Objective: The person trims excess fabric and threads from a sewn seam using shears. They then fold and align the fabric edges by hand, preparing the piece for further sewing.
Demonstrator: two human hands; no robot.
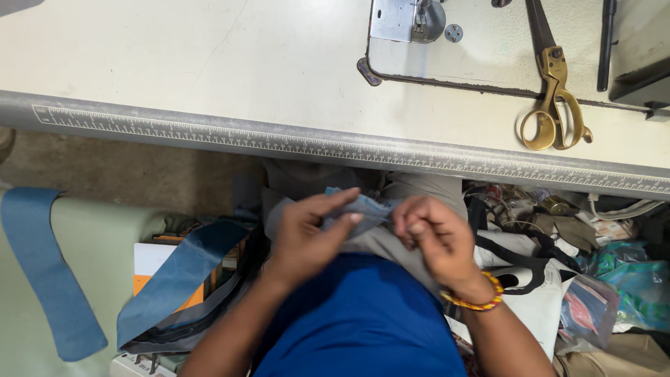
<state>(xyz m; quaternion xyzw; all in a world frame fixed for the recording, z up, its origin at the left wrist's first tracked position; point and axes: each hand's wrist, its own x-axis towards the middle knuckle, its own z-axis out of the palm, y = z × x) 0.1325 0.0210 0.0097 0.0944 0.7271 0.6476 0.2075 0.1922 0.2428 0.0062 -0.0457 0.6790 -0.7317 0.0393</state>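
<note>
Over my lap, below the table edge, my left hand and my right hand both pinch a small folded piece of light blue denim. The left thumb and fingers grip its left side. The right fingers curl around its right end. A beaded red and yellow bracelet circles my right wrist. Grey trousers and a blue shirt lie under the hands.
A cream sewing table with a ruler strip along its front edge spans the top. Brass-handled scissors lie at right, beside the machine's metal plate. Blue denim strips hang at left; bags and clutter sit at right.
</note>
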